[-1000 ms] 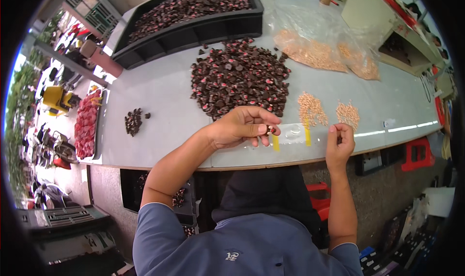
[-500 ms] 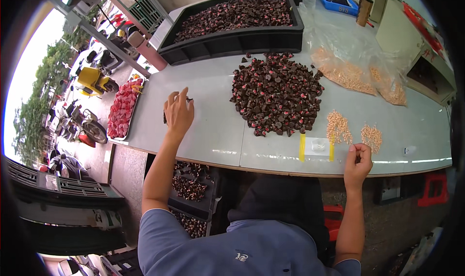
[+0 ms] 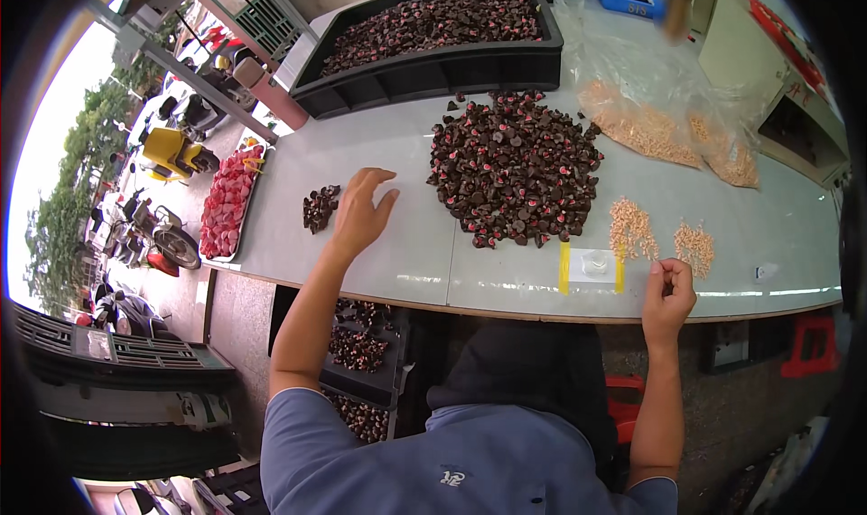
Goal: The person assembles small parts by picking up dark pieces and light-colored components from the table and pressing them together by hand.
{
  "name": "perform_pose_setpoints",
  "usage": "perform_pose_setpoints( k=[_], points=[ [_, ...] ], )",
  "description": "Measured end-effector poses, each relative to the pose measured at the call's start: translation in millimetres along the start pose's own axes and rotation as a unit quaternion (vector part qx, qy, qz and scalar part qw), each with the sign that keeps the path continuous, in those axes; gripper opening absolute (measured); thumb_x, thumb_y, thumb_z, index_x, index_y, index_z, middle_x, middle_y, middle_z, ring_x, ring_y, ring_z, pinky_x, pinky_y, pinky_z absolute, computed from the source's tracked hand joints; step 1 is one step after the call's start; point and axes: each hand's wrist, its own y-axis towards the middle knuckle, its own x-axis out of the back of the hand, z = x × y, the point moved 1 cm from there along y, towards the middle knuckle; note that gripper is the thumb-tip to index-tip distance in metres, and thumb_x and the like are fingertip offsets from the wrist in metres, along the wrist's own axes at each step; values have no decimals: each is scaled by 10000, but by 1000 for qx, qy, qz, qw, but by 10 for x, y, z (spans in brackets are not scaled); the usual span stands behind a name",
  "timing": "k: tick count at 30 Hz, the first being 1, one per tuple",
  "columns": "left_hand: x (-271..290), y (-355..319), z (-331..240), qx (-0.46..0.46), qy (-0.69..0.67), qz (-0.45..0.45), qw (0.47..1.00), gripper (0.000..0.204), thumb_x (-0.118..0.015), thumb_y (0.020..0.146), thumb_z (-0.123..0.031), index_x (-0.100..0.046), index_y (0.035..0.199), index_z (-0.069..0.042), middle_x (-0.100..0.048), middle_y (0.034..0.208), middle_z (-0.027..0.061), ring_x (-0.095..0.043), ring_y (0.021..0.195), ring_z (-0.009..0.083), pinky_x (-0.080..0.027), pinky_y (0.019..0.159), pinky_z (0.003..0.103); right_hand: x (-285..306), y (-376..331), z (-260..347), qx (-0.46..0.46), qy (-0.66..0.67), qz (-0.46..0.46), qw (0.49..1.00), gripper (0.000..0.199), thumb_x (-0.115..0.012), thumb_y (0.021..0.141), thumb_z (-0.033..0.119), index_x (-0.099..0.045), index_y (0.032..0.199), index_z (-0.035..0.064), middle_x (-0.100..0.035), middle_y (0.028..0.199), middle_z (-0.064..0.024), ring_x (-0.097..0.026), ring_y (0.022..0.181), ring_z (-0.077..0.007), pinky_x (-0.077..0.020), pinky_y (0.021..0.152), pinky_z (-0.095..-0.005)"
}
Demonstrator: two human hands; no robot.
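My left hand (image 3: 363, 212) is over the table with its fingers apart and nothing visible in them. Just left of it lies a small heap of dark pieces (image 3: 319, 210). Between my two hands spreads a large pile of dark brown, cone-like pieces (image 3: 515, 172), some with pink-red faces. My right hand (image 3: 669, 300) is closed in a pinch near the table's front edge; anything between its fingertips is too small to make out. Right beside it lie two small heaps of beige granules, a left heap (image 3: 632, 229) and a right heap (image 3: 694, 247). A white card (image 3: 591, 265) with yellow tape at both sides lies left of this hand.
A black tray (image 3: 433, 74) full of dark pieces stands at the back. Clear bags of beige granules (image 3: 641, 135) lie at right, near a beige metal box (image 3: 799, 126). At left are a tray of red pieces (image 3: 226, 208) and a pink bottle (image 3: 280, 101).
My left hand has moved right, off the small heap of dark pieces, which now shows in full. My right hand stays pinched in nearly the same place.
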Motion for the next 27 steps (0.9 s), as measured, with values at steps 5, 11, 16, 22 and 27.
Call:
perform_pose_setpoints(
  k=[5,11,16,22,27],
  points=[
    [-236,156,-366,-36,-84,118,989,243,-703,847,-68,-634,1079,-51,-638,1056,108,-641,993,272,-519,802,379,8,14,-28,14,-13,-2,1000,86,-631,939,61,-566,936,6,-534,651,27,-442,578,-19,-341,517,-198],
    [-200,164,-419,-71,-20,158,985,205,-725,804,-42,-644,993,-50,-649,965,94,-646,968,270,-513,829,382,-6,19,-38,17,-4,-11,1000,82,-634,933,56,-569,937,6,-532,634,25,-433,560,-23,-333,503,-201],
    [-156,114,-488,-46,-50,194,979,194,-738,784,-39,-636,949,-32,-659,980,96,-670,923,257,-525,808,369,27,15,-45,22,-7,-12,1000,79,-636,931,54,-570,930,10,-518,620,28,-421,547,-23,-323,496,-203],
    [-173,40,-565,-15,-84,133,987,274,-714,785,13,-656,1051,-9,-662,1003,105,-672,872,238,-535,778,317,60,10,-24,8,-8,-1,1000,84,-635,938,52,-566,932,4,-548,663,28,-456,597,-22,-357,531,-200],
    [-6,-79,-680,30,-158,142,977,290,-667,807,66,-661,1089,1,-642,1053,102,-661,909,181,-531,722,274,1,52,-15,-6,-9,24,1000,50,-640,918,28,-607,947,4,-510,635,39,-435,580,-12,-346,510,-205]
  ],
)
